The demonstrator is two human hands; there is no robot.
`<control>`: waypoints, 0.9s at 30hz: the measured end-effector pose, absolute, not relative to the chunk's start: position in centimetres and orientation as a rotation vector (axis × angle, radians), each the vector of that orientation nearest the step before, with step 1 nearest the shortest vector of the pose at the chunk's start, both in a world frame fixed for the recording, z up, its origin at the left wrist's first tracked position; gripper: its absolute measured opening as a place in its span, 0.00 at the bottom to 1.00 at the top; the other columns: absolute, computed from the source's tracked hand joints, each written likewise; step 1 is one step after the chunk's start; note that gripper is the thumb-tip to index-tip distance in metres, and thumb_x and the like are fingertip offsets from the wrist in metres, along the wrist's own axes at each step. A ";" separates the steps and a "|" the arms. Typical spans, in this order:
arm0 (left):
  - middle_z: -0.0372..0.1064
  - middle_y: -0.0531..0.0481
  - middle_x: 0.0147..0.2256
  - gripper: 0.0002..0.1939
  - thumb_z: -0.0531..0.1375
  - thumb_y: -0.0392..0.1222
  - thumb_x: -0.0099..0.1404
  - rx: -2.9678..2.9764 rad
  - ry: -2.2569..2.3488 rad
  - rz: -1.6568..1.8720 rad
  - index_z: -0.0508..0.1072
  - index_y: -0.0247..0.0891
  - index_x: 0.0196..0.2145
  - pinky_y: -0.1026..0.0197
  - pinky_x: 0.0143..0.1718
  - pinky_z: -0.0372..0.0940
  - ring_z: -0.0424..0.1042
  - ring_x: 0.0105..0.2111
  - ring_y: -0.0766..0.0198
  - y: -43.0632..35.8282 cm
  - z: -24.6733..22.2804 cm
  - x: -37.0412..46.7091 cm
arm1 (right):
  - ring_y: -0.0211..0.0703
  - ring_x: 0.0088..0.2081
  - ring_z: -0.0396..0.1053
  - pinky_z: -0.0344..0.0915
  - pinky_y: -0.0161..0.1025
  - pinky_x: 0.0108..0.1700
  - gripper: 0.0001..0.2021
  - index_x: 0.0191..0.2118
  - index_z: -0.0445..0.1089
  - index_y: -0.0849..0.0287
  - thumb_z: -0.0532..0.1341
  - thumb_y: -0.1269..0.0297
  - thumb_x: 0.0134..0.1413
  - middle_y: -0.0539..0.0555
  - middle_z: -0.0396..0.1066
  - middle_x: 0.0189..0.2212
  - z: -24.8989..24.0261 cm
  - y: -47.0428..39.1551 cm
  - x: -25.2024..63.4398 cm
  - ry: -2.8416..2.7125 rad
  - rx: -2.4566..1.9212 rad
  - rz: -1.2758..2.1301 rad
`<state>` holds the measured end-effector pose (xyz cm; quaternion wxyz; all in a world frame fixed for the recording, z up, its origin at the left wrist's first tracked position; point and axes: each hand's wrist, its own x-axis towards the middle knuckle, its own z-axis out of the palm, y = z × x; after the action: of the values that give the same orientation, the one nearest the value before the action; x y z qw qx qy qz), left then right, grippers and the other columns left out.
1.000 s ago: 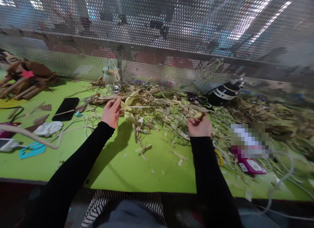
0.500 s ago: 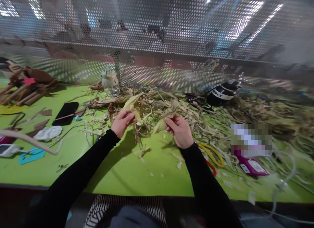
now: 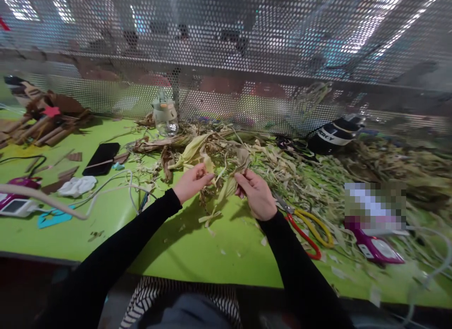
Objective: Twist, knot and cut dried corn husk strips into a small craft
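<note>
Left husk (image 3: 208,162): pale yellow, curling up from the left hand (image 3: 193,182)
Right husk (image 3: 228,186): pale green, greyish above, slanting beside the right hand (image 3: 258,194)

matt, papery dry husks (image 3: 194,150) lie on a smooth, glossy green tabletop (image 3: 190,253) beside metal-bladed scissors (image 3: 289,209).

The 2 hands, left hand (image 3: 194,182) and right hand (image 3: 257,193), each pinch dry husk (image 3: 231,182) in front of the clear bottle (image 3: 165,117). Left of the bottle lies a black phone (image 3: 101,159); scissors (image 3: 300,220) lie to its right, nearer the person.
</note>
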<state>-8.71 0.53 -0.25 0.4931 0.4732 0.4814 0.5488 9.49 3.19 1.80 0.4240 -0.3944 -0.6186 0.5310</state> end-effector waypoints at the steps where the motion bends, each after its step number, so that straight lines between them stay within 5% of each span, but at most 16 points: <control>1: 0.70 0.49 0.30 0.14 0.62 0.45 0.55 1.210 1.227 1.281 0.71 0.35 0.39 0.57 0.38 0.68 0.70 0.29 0.65 0.5 -0.3 -8.6 | 0.32 0.18 0.57 0.53 0.31 0.19 0.14 0.30 0.69 0.58 0.60 0.50 0.50 0.46 0.62 0.16 1.6 3.2 9.4 -1.545 -0.973 1.372; 6: 0.68 0.41 0.47 0.23 0.62 0.49 0.55 1.419 1.383 1.266 0.70 0.37 0.46 0.56 0.41 0.65 0.69 0.42 0.56 -0.1 0.1 -8.0 | 0.37 0.28 0.64 0.62 0.34 0.28 0.17 0.44 0.71 0.53 0.57 0.50 0.53 0.51 0.69 0.31 0.7 3.2 9.2 -1.653 -0.828 1.424; 10: 0.72 0.46 0.34 0.19 0.61 0.51 0.55 1.321 1.080 1.061 0.71 0.36 0.40 0.60 0.35 0.64 0.70 0.32 0.62 -0.2 0.1 -7.2 | 0.44 0.40 0.68 0.66 0.41 0.41 0.21 0.51 0.67 0.49 0.53 0.48 0.56 0.53 0.68 0.45 0.3 3.6 9.1 -1.807 -0.851 1.356; 16: 0.64 0.55 0.25 0.17 0.65 0.48 0.50 1.104 0.964 1.222 0.67 0.35 0.32 0.67 0.27 0.58 0.62 0.24 0.72 -0.4 0.5 -6.6 | 0.47 0.55 0.58 0.55 0.45 0.57 0.24 0.56 0.62 0.52 0.53 0.47 0.56 0.56 0.62 0.53 0.7 3.0 8.3 -2.015 -0.867 1.097; 20: 0.56 0.60 0.19 0.15 0.64 0.48 0.52 1.086 1.015 1.212 0.62 0.36 0.25 0.70 0.18 0.51 0.54 0.17 0.76 -0.9 1.5 -6.8 | 0.50 0.48 0.64 0.62 0.44 0.48 0.23 0.46 0.68 0.59 0.58 0.46 0.50 0.59 0.68 0.45 0.9 2.2 7.8 -2.038 -0.925 1.028; 24: 0.60 0.58 0.20 0.10 0.60 0.43 0.56 1.010 1.077 1.266 0.63 0.35 0.26 0.71 0.19 0.55 0.60 0.18 0.76 -1.0 1.9 -7.0 | 0.40 0.30 0.65 0.63 0.37 0.33 0.15 0.35 0.69 0.59 0.60 0.52 0.51 0.52 0.69 0.29 1.0 1.9 7.9 -1.904 -1.010 0.941; 27: 0.60 0.57 0.20 0.07 0.59 0.40 0.57 0.910 1.075 1.285 0.64 0.35 0.27 0.71 0.19 0.56 0.63 0.19 0.75 -0.9 1.9 -7.0 | 0.36 0.25 0.61 0.59 0.33 0.28 0.10 0.30 0.67 0.59 0.59 0.56 0.53 0.49 0.65 0.24 1.0 1.8 7.9 -1.862 -1.014 0.877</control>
<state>-7.03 -0.93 1.93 0.5789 0.3893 0.4598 0.5494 7.88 1.77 1.00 0.4111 -0.4028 -0.7398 0.3486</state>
